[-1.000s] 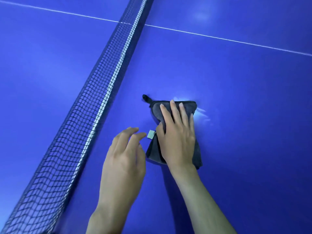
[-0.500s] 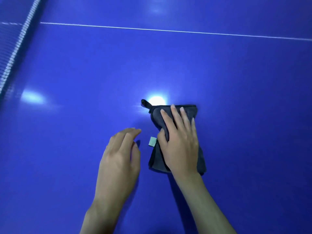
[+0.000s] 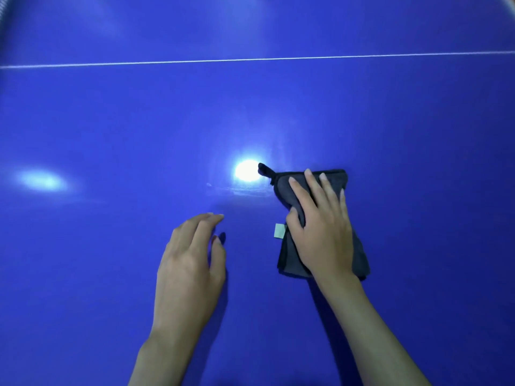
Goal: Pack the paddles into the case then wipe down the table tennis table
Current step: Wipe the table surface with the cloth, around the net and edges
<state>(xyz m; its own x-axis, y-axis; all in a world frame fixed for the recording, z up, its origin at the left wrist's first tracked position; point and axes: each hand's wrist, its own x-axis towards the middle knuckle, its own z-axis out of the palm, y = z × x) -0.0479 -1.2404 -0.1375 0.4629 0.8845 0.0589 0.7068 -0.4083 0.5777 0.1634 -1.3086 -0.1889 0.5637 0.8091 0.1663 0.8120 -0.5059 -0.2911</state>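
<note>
I see a big blue worktop [image 3: 111, 121] that fills almost the whole view. A thin white line [image 3: 250, 59] runs across it, far from me, from one side to the other.

My right hand [image 3: 323, 232] lies flat on a dark grey cloth [image 3: 359, 254]. The fingers [image 3: 313, 188] are straight and spread a little, and they press the cloth down onto the worktop. The thumb sits at the left edge of the cloth. So this grip is not clenched; it is flat and pushing down.

The cloth is folded into a long shape. It lies right of the middle of the view. A small black loop [image 3: 263, 169] sticks out from its far left corner. A little pale tag [image 3: 279, 230] pokes out on its left side, just beside my thumb.

My left hand [image 3: 192, 263] is to the left of the cloth, apart from it. It holds nothing. Its fingers are loose and bent a little, so this grip is released. I cannot tell if the fingertips touch the worktop, but a small dark shadow sits right by them.

A bright round spot of light [image 3: 246, 170] shines on the worktop, just beside the loop. A softer glow [image 3: 40, 180] shows far to the left.
</note>
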